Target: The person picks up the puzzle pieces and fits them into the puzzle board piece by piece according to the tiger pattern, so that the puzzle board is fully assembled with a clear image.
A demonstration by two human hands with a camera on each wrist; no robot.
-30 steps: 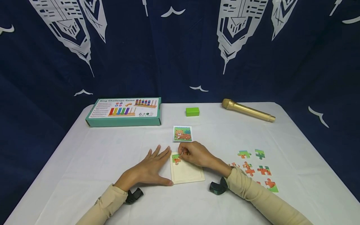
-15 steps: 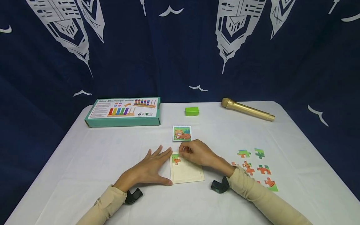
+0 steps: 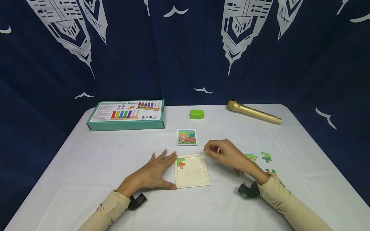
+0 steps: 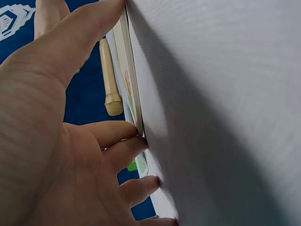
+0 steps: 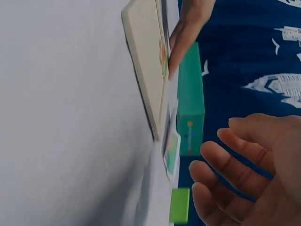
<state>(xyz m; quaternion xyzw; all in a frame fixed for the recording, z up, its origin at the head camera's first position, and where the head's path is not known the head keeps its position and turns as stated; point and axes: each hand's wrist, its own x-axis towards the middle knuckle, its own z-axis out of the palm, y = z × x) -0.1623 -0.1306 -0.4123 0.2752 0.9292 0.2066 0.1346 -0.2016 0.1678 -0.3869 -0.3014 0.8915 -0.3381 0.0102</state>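
- Head view: the wooden board (image 3: 193, 176) is laid flat on the table (image 3: 69, 195), with one puzzle piece (image 3: 180, 163) set in its far left corner. The left hand (image 3: 154, 172) is spread, and the board's left edge is touched by its thumb and a fingertip. If that edge were pushed unevenly, the board could be turned and the piece, with no neighbours, jogged from its corner.
- Head view: the right hand (image 3: 228, 154) is held near the far right corner, its fingers curled. The loose pieces (image 3: 266, 157) are partly covered by the right forearm, so they cannot be counted; by a low sweep of the sleeve (image 3: 292, 200) or the wrist camera (image 3: 249, 190), they could be scattered.
- Left wrist view: the board is seen almost edge-on, so it cannot be told whether the piece is fully seated. The right hand is mostly hidden behind the left thumb (image 4: 70, 37).
- Right wrist view: the right fingers are loosely bent and apart, with nothing seen pinched. The hand is cut off at the picture's side, and the loose pieces are left out. If that hand were moved carelessly, the picture card (image 5: 172, 151) could be knocked askew.
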